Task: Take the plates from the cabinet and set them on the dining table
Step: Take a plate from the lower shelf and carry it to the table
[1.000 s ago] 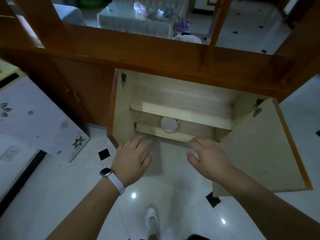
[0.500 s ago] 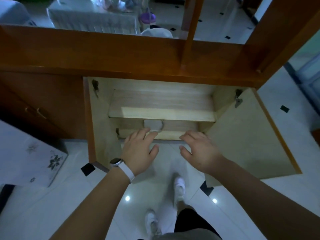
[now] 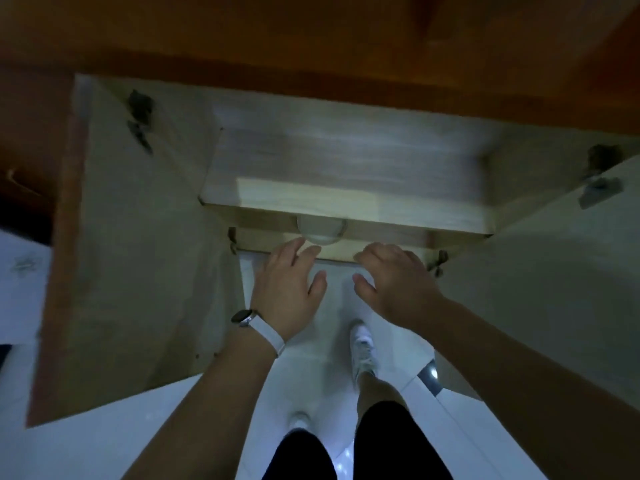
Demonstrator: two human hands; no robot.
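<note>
A low wooden cabinet (image 3: 346,168) stands open in front of me, both doors swung out. On its bottom board, under the middle shelf (image 3: 346,202), sits a round pale plate (image 3: 320,232), partly hidden by the shelf's front edge. My left hand (image 3: 287,289), with a white watch at the wrist, reaches toward the plate, fingers spread, fingertips just short of it. My right hand (image 3: 394,285) hovers at the cabinet's front edge to the plate's right, fingers apart. Neither hand holds anything.
The left door (image 3: 138,254) and the right door (image 3: 536,289) flank my arms. White tiled floor (image 3: 104,427) lies below, with my legs and white shoes (image 3: 362,344) on it. A white patterned surface (image 3: 20,271) shows at the far left.
I have stepped closer and bent lower; the cabinet now fills the view. Both hands have moved forward to the cabinet's bottom opening, the left nearly reaching the plate.
</note>
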